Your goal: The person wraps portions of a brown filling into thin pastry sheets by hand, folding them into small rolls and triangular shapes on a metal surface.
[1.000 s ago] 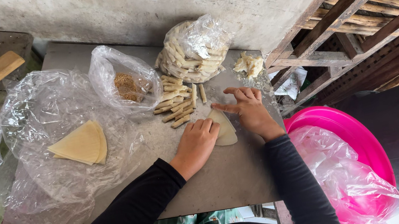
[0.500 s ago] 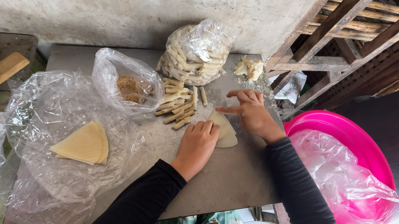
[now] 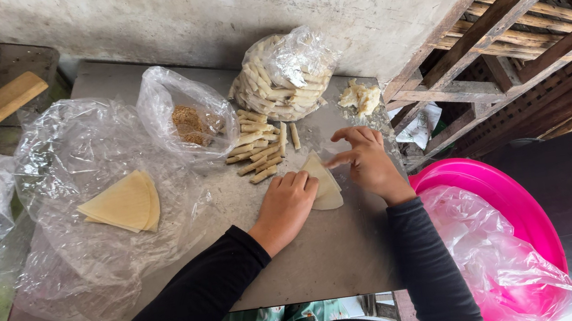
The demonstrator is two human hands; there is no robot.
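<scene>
Both hands (image 3: 291, 198) (image 3: 367, 161) pin wrapper (image 3: 324, 185), tip pointing away.

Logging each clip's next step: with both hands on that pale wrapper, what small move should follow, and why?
Probably roll the wrapper forward. The left hand presses its near edge and the right hand pins its tip, while finished rolls lie just beyond on the grey table.

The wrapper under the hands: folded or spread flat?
Partly folded. The pale wrapper shows a pointed, wedge-like outline on the table, its edge turned over, under the left hand and right hand.
</scene>
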